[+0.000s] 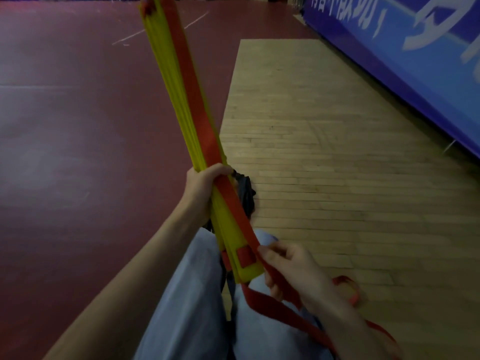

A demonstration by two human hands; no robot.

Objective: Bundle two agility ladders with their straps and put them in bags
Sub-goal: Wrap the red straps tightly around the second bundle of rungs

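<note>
Head view: the bundle of flat yellow plastic ladder rungs point(179, 100) is leaning tilted, its lower end over the lap in light-blue jeans point(192, 294) and its top pointing up-left. A long red webbing strap point(209, 136) is running along it & trailing past the rt knee. The left hand point(205, 188) is gripping the bundle approx mid-length, fingers curled round. The right hand point(291, 268) is pinching the strap just beside the lower end. A crumpled dark bag point(245, 193) is lying behind the bundle, by the wood plank floor point(324, 152).

One ladder bundle point(172, 87), one strap point(193, 81), one bag point(245, 194).
</note>
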